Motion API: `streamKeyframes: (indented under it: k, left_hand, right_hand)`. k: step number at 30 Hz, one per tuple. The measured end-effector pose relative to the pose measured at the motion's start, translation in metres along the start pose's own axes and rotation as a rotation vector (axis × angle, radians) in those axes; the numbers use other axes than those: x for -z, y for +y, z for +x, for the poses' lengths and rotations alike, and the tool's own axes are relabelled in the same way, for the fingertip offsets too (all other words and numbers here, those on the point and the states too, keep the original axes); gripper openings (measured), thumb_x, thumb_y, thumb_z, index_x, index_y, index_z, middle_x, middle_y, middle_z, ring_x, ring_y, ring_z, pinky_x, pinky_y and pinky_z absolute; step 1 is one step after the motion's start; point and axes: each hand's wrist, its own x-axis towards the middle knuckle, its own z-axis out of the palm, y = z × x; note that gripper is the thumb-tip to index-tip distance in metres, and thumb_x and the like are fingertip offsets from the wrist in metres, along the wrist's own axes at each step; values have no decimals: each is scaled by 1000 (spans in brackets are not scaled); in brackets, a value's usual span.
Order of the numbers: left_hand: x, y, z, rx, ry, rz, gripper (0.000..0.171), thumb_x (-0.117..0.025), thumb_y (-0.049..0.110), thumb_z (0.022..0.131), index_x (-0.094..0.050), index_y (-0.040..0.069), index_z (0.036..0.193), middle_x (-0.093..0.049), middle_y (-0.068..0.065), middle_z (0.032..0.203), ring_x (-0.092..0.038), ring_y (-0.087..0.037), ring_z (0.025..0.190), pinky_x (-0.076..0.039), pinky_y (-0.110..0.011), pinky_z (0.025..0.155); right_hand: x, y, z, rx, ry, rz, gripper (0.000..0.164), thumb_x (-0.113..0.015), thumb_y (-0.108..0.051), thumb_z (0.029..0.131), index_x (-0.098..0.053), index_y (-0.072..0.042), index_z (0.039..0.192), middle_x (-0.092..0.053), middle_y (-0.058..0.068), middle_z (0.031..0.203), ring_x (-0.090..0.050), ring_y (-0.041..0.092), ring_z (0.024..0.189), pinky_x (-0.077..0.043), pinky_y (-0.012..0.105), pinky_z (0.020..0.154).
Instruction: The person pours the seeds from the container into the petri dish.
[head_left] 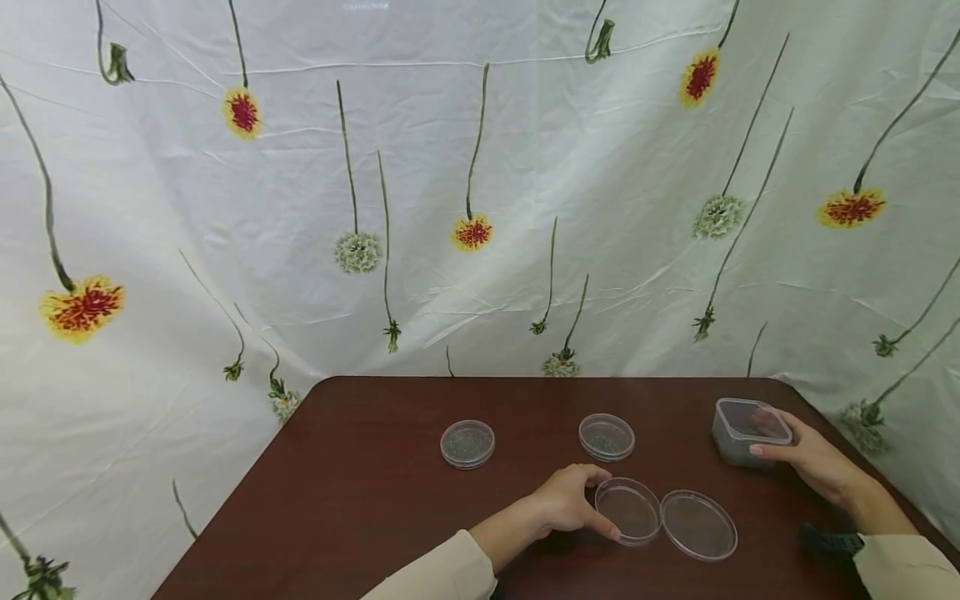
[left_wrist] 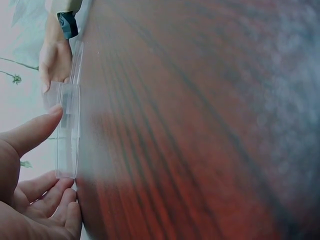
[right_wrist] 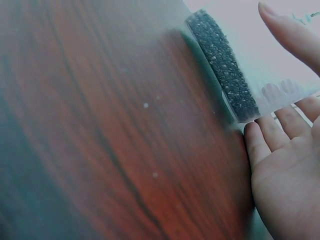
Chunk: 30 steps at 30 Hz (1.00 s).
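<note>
My left hand (head_left: 568, 502) holds a clear, shallow petri dish (head_left: 628, 510) by its side, thumb at the near edge and fingers at the far edge. In the left wrist view the dish (left_wrist: 68, 132) stands edge-on between thumb and fingers. Touching or nearly touching it on the right lies a round clear lid (head_left: 699, 525). At the right, my right hand (head_left: 813, 458) grips a clear rectangular plastic container (head_left: 738, 437) between thumb and fingers. Dark granules (right_wrist: 222, 62) fill its lower part in the right wrist view. Whether its base touches the table cannot be told.
Farther back on the dark brown table (head_left: 360, 500) stand two more round dishes, a left dish (head_left: 467, 443) and a right dish (head_left: 606, 437), each with greyish contents. A white flower-patterned cloth (head_left: 420, 317) hangs behind the table's far edge.
</note>
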Motion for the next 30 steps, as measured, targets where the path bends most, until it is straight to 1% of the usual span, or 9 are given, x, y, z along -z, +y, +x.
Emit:
streamKeyframes:
  k: [5,10,12,16,18,23,25,28,30]
  left_hand:
    - [1,0,0,1,-4,7,68,-98,9,69,-69,13,131,-64,2,123,-56,-23,124,-43,-45,108]
    - [1,2,-1,0,-11,6,68,-97,9,70,-69,13,131,-64,2,124,-56,-25,124,-43,-47,108]
    - [2,2,-1,2,-13,7,68,-97,9,70,-68,14,132,-63,2,124,-55,-25,124,-43,-48,108]
    - [2,2,-1,8,-17,5,68,-97,9,70,-68,14,132,-62,2,124,-55,-26,124,-43,-50,108]
    - [2,2,-1,10,-20,1,68,-97,9,71,-68,15,132,-62,2,124,-54,-26,124,-43,-51,108]
    - [3,1,0,8,-19,-2,68,-97,9,70,-69,15,131,-63,1,123,-56,-25,122,-44,-49,107]
    - [3,1,1,6,-17,-3,68,-97,8,69,-69,14,130,-64,2,122,-57,-24,121,-45,-46,107]
    - [3,1,2,6,-15,-4,68,-98,8,69,-69,14,130,-65,2,122,-57,-23,121,-45,-44,106]
    - [3,1,2,6,-15,-2,68,-98,8,69,-69,14,130,-65,2,122,-57,-23,121,-46,-45,106]
  right_hand:
    - [-2,1,0,16,27,31,86,-67,-8,102,-5,16,157,-35,24,148,-47,-17,107,-47,13,85]
    - [-6,-9,-4,31,34,64,90,-69,-8,101,-3,15,158,-42,0,141,-49,-16,109,-48,13,87]
    - [-8,-15,-4,42,50,55,90,-70,-10,100,-6,15,158,-43,-5,139,-49,-17,110,-48,13,86]
    - [-14,-26,-6,75,82,0,87,-73,-9,98,-14,15,157,-47,-7,136,-49,-15,110,-49,14,84]
    - [-18,-32,-6,101,99,-16,83,-75,-6,96,-21,13,157,-50,-14,132,-52,-12,109,-50,16,82]
    - [-31,-53,-8,122,93,-38,78,-76,-5,95,-28,10,155,-52,-7,136,-57,-4,107,-53,22,80]
    - [-38,-63,-11,123,78,-47,81,-77,-8,94,-27,10,155,-49,2,139,-58,-4,108,-54,24,80]
    - [-49,-76,-19,148,67,-44,81,-79,-7,93,-29,10,155,-51,3,139,-58,-4,111,-55,24,81]
    - [-58,-82,-24,162,59,-37,81,-79,-6,92,-29,9,154,-51,11,142,-59,-1,111,-55,25,81]
